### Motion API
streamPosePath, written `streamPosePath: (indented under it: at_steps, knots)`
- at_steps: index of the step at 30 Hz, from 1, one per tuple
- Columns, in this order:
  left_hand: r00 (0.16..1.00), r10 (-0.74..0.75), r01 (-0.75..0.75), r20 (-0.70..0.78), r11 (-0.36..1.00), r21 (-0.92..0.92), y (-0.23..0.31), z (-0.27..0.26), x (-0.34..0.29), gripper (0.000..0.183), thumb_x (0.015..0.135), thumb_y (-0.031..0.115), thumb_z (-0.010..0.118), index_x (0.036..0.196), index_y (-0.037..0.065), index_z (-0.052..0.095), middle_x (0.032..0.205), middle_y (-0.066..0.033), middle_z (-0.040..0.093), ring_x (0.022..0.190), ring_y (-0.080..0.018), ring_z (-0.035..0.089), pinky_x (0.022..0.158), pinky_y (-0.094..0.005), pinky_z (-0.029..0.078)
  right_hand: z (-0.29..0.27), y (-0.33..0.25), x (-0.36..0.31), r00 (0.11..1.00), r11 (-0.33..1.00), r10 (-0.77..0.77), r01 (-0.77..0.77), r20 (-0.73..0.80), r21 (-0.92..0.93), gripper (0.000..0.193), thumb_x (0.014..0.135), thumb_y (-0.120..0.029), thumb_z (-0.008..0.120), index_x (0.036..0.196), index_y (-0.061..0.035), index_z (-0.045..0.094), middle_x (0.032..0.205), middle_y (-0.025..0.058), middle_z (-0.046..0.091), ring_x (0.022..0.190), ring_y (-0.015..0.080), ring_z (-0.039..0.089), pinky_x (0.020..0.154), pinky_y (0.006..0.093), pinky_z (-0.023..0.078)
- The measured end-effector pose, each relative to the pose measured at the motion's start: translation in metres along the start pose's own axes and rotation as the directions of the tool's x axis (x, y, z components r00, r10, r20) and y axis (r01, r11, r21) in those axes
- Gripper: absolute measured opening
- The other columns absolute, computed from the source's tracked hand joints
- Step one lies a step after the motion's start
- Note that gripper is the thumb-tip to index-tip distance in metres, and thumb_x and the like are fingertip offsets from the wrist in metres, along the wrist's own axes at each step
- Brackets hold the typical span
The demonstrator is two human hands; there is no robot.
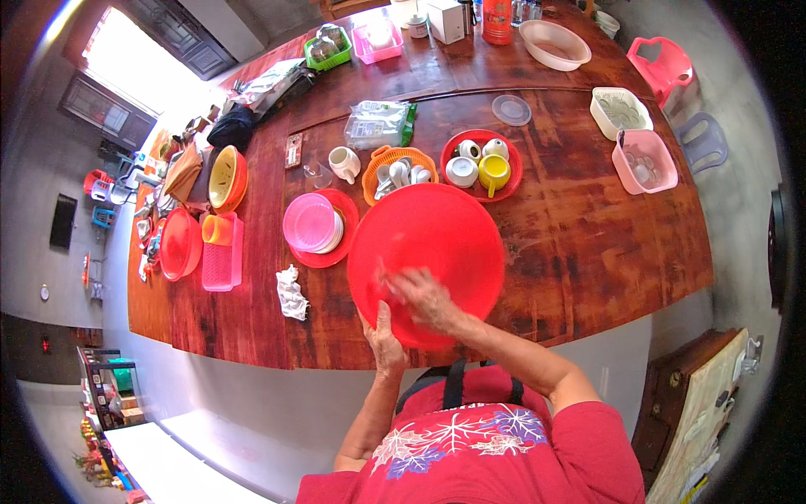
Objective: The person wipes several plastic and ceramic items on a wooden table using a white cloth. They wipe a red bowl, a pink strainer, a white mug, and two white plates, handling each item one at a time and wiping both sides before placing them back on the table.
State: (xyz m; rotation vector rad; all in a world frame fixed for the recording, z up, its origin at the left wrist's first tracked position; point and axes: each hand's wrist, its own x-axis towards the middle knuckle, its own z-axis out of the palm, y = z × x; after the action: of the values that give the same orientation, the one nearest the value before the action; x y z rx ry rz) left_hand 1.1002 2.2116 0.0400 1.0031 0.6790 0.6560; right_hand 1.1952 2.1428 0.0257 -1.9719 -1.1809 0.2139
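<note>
A large round red plastic tray is tilted up before me at the table's front edge. My left hand grips its lower left rim, with the thumb in front and the other fingers hidden behind. Across the tray's face lies my right hand, its fingers smeared by motion; whether they hold anything I cannot make out. Just beyond the tray sit an orange basket of white spoons and a red plate with white cups and a yellow cup. Left of it, a pink bowl tops stacked white dishes on another red plate.
A crumpled white cloth lies left of the tray. Farther left are a pink basket and a red basin. A white mug and plastic packets lie beyond; pink and white tubs stand far right.
</note>
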Motion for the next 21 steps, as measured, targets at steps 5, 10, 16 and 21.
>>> streamPosePath:
  at_steps: [5, 10, 16, 21]
  knots:
    - [1.0, 0.027, -0.026, -0.01, 0.999, 0.046, 0.002, -0.017, 0.001, 0.05, 0.092, 0.023, 0.05, 0.135, 0.006, 0.032, 0.129, -0.0111, 0.046, 0.114, -0.0251, 0.049, 0.096, -0.0405, 0.041, -0.005, 0.005, -0.04, 0.965, 0.969, -0.116, 0.058, 0.235, 0.24, 0.051, 0.078, -0.004, 0.049, 0.127, -0.0171, 0.047, 0.104, 0.0166, 0.05, 0.093, 0.0362, 0.053, 0.08, 0.0454, 0.047]
    - [0.999, -0.041, 0.042, 0.029, 0.999, -0.026, 0.01, -0.013, -0.003, 0.051, 0.091, 0.021, 0.051, 0.135, 0.006, 0.032, 0.13, -0.0111, 0.045, 0.114, -0.0252, 0.049, 0.096, -0.0418, 0.041, -0.046, 0.05, -0.012, 0.981, 0.794, -0.145, 0.037, -0.131, -0.607, 0.007, 0.074, -0.017, 0.056, 0.078, -0.0114, 0.057, 0.081, 0.0085, 0.048, 0.078, 0.0244, 0.055, 0.048, 0.0313, 0.049]
    - [0.998, 0.027, -0.03, 0.061, 0.999, 0.045, -0.005, -0.012, 0.004, 0.05, 0.091, 0.021, 0.051, 0.135, 0.006, 0.032, 0.13, -0.0111, 0.045, 0.114, -0.0248, 0.049, 0.097, -0.0429, 0.041, -0.037, 0.053, 0.0, 0.956, 0.652, 0.039, -0.244, -0.289, -0.718, 0.023, 0.076, -0.012, 0.054, 0.098, -0.009, 0.058, 0.085, 0.0104, 0.049, 0.078, 0.0249, 0.055, 0.049, 0.0291, 0.052]
    - [1.0, 0.009, -0.01, 0.008, 0.999, 0.038, -0.006, -0.004, 0.007, 0.046, 0.091, 0.019, 0.05, 0.132, 0.003, 0.036, 0.127, -0.0116, 0.048, 0.111, -0.025, 0.05, 0.093, -0.0402, 0.043, -0.013, 0.01, -0.028, 0.988, 0.985, 0.149, -0.152, 0.05, 0.08, 0.039, 0.075, -0.015, 0.059, 0.112, -0.0058, 0.049, 0.089, 0.0161, 0.051, 0.081, 0.0352, 0.056, 0.068, 0.0437, 0.05]
